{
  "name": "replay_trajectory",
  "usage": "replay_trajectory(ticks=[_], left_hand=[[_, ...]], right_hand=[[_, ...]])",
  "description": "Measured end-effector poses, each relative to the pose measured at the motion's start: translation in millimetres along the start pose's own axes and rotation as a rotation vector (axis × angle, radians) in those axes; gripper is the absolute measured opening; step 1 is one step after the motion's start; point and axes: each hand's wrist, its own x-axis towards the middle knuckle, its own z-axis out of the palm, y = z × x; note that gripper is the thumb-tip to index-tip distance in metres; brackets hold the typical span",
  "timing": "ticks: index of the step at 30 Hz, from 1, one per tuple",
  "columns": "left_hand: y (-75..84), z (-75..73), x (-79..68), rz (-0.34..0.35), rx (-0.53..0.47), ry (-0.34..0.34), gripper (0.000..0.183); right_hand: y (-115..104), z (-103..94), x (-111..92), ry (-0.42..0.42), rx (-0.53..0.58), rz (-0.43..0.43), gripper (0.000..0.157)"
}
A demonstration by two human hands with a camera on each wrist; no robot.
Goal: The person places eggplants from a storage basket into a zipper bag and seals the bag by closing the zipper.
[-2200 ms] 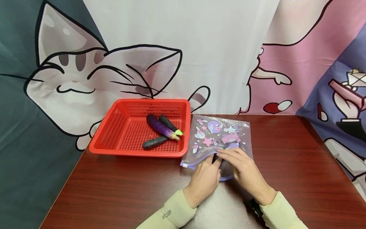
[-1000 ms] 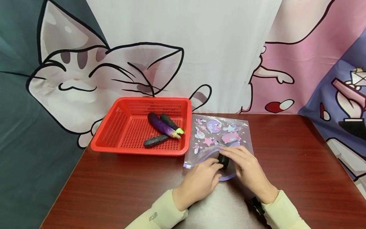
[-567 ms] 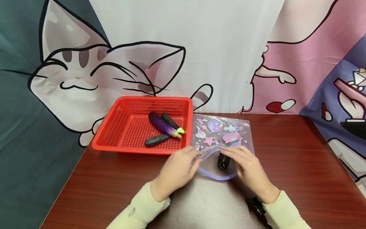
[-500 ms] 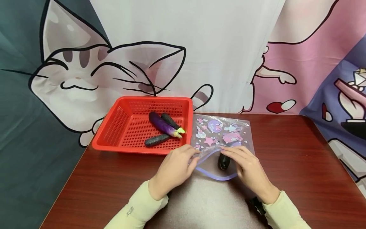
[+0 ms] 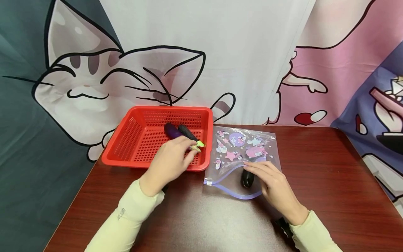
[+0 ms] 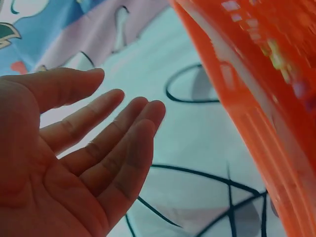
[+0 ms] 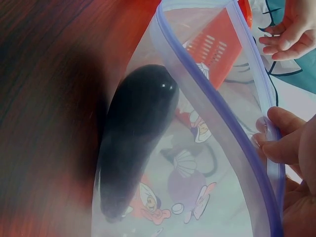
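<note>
My left hand [image 5: 170, 161] is over the front right of the red basket [image 5: 110, 159], fingers apart and loosely bent. In the left wrist view nothing lies between its fingers. Just beyond it is a purple eggplant [image 5: 171, 131], partly covered by the hand, beside a dark, slim vegetable [image 5: 186, 132] with a green tip. My right hand [image 5: 276, 185] pinches the upper edge of a clear zip bag [image 5: 220, 166] between thumb and finger. The bag's purple-rimmed mouth gapes toward me. Inside it lies a dark, glossy eggplant [image 7: 140, 111], its rounded end near the mouth.
The basket stands directly left of the bag on a brown wooden table [image 5: 315, 168]. A cartoon-printed cloth [image 5: 252, 63] hangs behind the table's far edge. The bag's white slider [image 5: 209, 183] sits at its left corner.
My left hand has left the dark eggplant in the bag, passed the bag's left edge and moved left over the basket. My right hand has stayed at the bag's mouth.
</note>
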Motion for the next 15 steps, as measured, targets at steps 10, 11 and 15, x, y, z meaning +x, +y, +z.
replay_trajectory(ticks=[10, 11, 15], left_hand=[[-39.0, -4.5, 22.3, -0.085, 0.062, -0.075, 0.025], [-42.2, -4.9, 24.9, -0.087, 0.069, -0.076, 0.024], [-53.5, -7.5, 37.5, -0.069, 0.112, -0.076, 0.024]], right_hand=[[-0.2, 0.8, -0.5, 0.004, 0.000, 0.002, 0.063], [-0.1, 1.0, -0.6, 0.004, 0.000, 0.001, 0.063], [0.8, 1.3, -0.6, 0.002, -0.001, -0.001, 0.061]])
